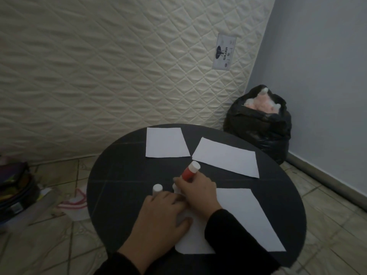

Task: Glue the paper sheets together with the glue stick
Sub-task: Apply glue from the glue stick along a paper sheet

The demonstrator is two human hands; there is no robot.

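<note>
On a round black table (123, 185) lie several white paper sheets: one at the back (165, 142), one at the back right (226, 157), a long one at the right (250, 217), and one under my hands (195, 239). My right hand (196, 193) grips a red glue stick (190, 172) with a white end, its lower end hidden behind the fingers. My left hand (158, 217) rests flat on the near sheet. A white cap (157, 189) stands just beyond my left fingers.
A quilted mattress (119, 76) leans upright behind the table. A full black bin bag (260, 124) stands at the back right by the grey wall. A stack of things (14, 193) and a striped cloth (74, 203) lie on the tiled floor at the left.
</note>
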